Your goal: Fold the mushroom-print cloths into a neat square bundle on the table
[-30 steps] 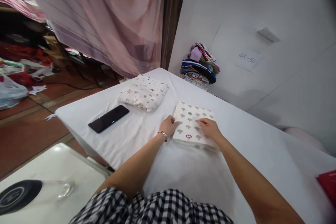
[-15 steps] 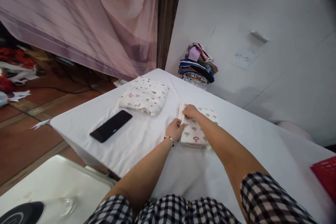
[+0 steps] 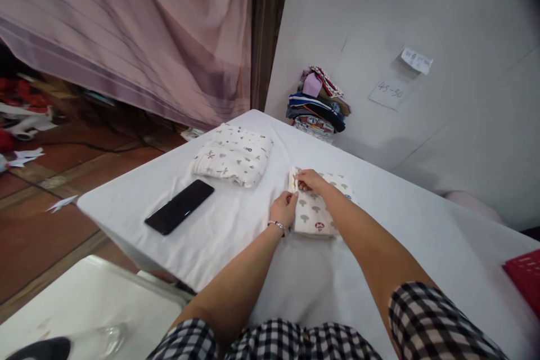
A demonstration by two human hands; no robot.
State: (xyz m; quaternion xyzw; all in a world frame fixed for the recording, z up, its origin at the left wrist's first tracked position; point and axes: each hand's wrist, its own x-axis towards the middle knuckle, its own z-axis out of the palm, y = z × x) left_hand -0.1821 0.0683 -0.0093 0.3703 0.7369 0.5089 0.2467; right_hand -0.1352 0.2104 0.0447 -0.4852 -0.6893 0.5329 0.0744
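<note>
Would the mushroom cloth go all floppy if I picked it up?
Probably floppy: the mushroom cloth's edge bunches softly at the left hand and right hand. It's folded and lying flat, so it likely won't roll.

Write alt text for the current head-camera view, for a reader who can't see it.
The left hand and right hand pinch the left edge of a folded mushroom-print cloth on a white-covered table. To its left lie another folded patterned cloth and a black smartphone; stacked clothes sit beyond.
</note>
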